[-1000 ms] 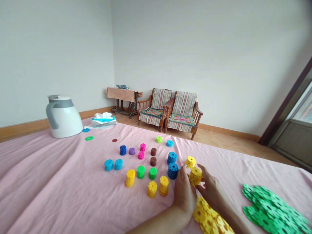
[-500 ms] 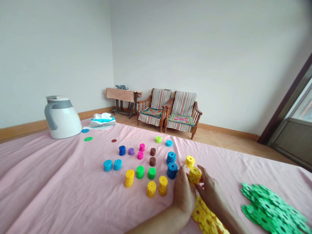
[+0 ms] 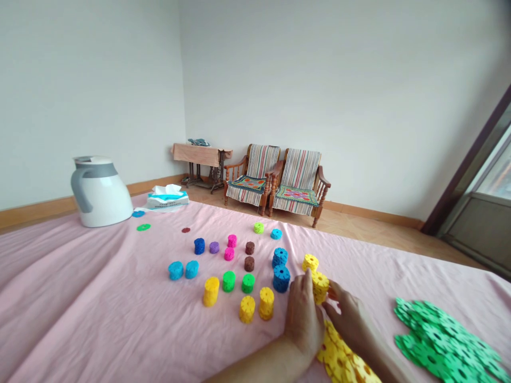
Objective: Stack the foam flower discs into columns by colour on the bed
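Stack (image 3: 320, 287) between left hand (image 3: 303, 319), right hand (image 3: 347, 321)

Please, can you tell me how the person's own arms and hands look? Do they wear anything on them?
Both are bare. The left hand and the right hand have no gloves, and the left forearm and the right forearm show no sleeve in view. No ring, watch or bracelet can be seen.

a white plastic jug (image 3: 99, 196) is sitting beside a tissue box (image 3: 167, 200) on the pink sheet (image 3: 80, 292), with two striped wooden armchairs (image 3: 261, 170) standing against the wall.
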### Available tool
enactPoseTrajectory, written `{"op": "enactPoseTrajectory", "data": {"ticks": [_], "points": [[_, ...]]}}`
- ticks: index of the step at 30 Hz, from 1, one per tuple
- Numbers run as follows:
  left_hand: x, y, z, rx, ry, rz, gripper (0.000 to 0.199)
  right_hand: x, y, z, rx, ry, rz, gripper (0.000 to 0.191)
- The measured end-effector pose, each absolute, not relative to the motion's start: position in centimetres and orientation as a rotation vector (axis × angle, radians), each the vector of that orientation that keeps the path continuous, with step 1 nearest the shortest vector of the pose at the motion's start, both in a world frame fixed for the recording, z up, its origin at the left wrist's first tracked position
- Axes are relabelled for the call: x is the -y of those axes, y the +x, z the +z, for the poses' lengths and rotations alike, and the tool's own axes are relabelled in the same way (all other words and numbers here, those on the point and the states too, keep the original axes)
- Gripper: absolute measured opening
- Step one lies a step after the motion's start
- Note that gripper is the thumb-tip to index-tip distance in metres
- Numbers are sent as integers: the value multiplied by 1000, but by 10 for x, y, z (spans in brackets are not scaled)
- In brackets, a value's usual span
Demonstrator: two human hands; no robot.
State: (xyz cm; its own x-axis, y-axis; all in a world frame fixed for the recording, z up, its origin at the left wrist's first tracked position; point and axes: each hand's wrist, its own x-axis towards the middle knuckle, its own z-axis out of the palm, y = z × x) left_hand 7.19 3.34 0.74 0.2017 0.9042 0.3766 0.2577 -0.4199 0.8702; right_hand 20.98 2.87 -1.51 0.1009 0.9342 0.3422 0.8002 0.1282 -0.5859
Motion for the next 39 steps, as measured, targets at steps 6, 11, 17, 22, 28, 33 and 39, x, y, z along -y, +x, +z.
{"op": "enactPoseTrajectory", "data": {"ticks": [6, 11, 17, 22, 28, 33, 39], "points": [[-34, 72, 4, -1088, 1805, 1221, 63, -29, 207, -10, 1740, -1727, 303, 31], [-35, 72, 3, -1063, 1787, 1237, 66, -30, 208, -15, 1699, -1701, 322, 33], [-33, 73, 2, -1018, 1740, 1375, 65, -23, 226, 7, 1676, -1766, 255, 24], [-27, 71, 14, -965, 1802, 1629, 64, 4, 218, 47, 1970, -1897, 505, 7], [-17, 66, 26, -958, 1777, 1562, 67, 24, 194, 53, 2075, -1834, 594, 20], [1, 41, 23, -926, 1905, 1275, 49, 24, 189, 51, 2084, -1832, 599, 19], [9, 15, 16, -966, 2064, 993, 45, 25, 182, 60, 2035, -1891, 624, 15]]}}
